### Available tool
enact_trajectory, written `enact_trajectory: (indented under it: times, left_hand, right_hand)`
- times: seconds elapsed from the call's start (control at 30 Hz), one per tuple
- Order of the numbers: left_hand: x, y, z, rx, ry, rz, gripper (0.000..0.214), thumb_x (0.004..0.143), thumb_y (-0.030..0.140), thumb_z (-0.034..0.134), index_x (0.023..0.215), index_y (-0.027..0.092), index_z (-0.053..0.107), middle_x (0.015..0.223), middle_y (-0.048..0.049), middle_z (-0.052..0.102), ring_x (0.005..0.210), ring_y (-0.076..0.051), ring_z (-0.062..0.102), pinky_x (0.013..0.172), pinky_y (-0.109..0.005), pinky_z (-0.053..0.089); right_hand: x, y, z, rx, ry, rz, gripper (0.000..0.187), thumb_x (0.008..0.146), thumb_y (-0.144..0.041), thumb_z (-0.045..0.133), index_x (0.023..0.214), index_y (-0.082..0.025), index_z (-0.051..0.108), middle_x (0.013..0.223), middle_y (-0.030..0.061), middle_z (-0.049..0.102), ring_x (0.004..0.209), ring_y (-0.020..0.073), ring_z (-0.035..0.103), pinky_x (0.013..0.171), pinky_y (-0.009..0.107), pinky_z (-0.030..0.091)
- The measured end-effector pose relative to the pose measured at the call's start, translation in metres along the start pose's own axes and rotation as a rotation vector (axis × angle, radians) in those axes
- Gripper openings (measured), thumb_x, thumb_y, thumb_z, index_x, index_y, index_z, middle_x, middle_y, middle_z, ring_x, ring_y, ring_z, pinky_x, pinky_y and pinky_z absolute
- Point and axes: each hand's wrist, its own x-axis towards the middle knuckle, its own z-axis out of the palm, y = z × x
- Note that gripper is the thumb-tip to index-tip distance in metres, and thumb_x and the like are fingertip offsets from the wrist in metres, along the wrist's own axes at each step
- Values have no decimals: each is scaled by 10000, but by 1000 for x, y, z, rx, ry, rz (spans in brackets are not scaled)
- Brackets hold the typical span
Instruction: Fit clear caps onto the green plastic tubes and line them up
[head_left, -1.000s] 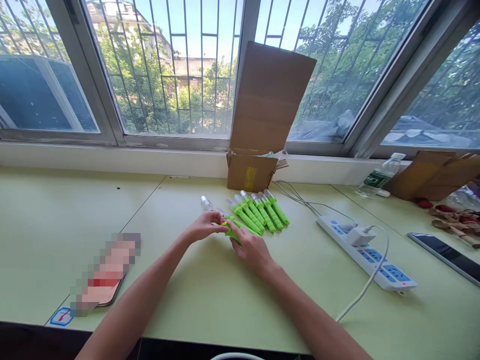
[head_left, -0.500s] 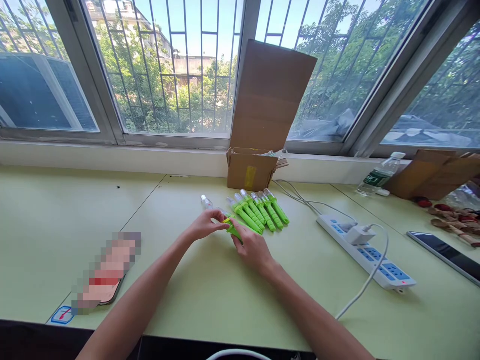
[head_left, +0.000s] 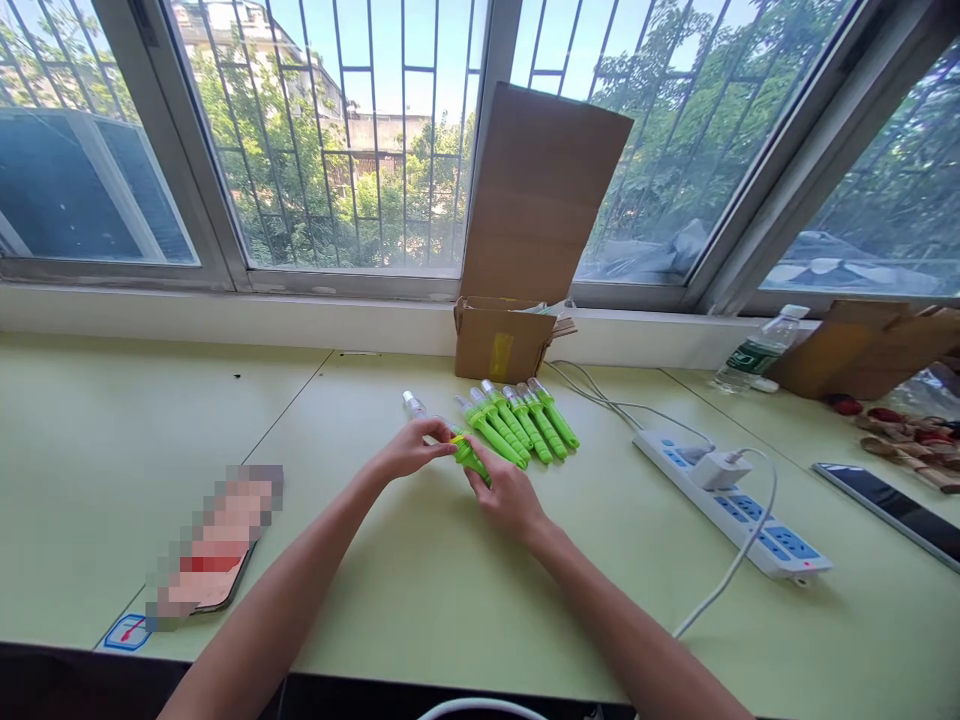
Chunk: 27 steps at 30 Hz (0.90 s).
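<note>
Both hands meet at the middle of the counter, working on one green stick. The left hand pinches the stick's far end between thumb and fingertips, closed tight on it. The right hand comes in from the near right, fingers curled around the stick's near end, so the stick sits gripped between the two hands just above the counter. Just beyond it, to the right, lies a row of matching green sticks with clear tips, side by side and angled toward the window. A small clear piece lies alone, just left of that row. Farther back, an open cardboard box stands against the sill, its flap up. On the right a white power strip runs across the counter with a charger plugged in. Beyond it a water bottle lies on its side. A dark phone lies at the far right edge.
</note>
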Motion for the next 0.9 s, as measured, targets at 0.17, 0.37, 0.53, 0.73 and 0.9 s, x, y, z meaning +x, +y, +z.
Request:
enact_trajectory:
  times: [0.17, 0.37, 0.53, 0.73, 0.9]
  left_hand:
    - [1, 0, 1, 19, -1, 21, 328, 731, 461, 652, 764, 149, 557, 895, -48, 594, 868, -161, 547, 688, -260, 446]
    - [1, -1, 0, 67, -4, 28, 320, 742, 470, 636, 780, 160, 564, 882, -35, 590, 825, -147, 543, 671, -253, 438]
    - [1, -1, -2, 78, -30, 26, 337, 734, 497, 634, 780, 168, 578, 852, -22, 592, 822, -148, 544, 698, -261, 434]
    - [2, -1, -4, 53, -41, 33, 343, 732, 497, 635, 756, 158, 590, 853, -35, 605, 836, -159, 547, 706, -270, 437]
    - [2, -1, -4, 49, -32, 19, 342, 738, 490, 636, 753, 149, 614, 827, -35, 613, 791, -148, 543, 702, -271, 437]
  right_hand:
    - [1, 0, 1, 66, 19, 9, 584, 860, -244, 469, 1427, -254, 329, 1260, 58, 600, 1032, 214, 616, 840, 312, 493]
    - [2, 3, 2, 118, 34, 24, 571, 856, -259, 469, 1414, -258, 352, 1204, 61, 633, 932, 206, 637, 782, 311, 505]
    - [2, 4, 3, 213, 27, 53, 561, 857, -290, 465, 1408, -264, 366, 1178, 52, 646, 831, 187, 632, 699, 297, 505]
    - [1, -1, 0, 372, 35, 83, 527, 849, -325, 476, 1369, -245, 436, 1134, 40, 654, 729, 155, 597, 628, 260, 483]
    - [0, -4, -3, 431, 42, 141, 528, 849, -368, 474, 1357, -227, 454, 952, 46, 683, 661, 156, 579, 529, 247, 453]
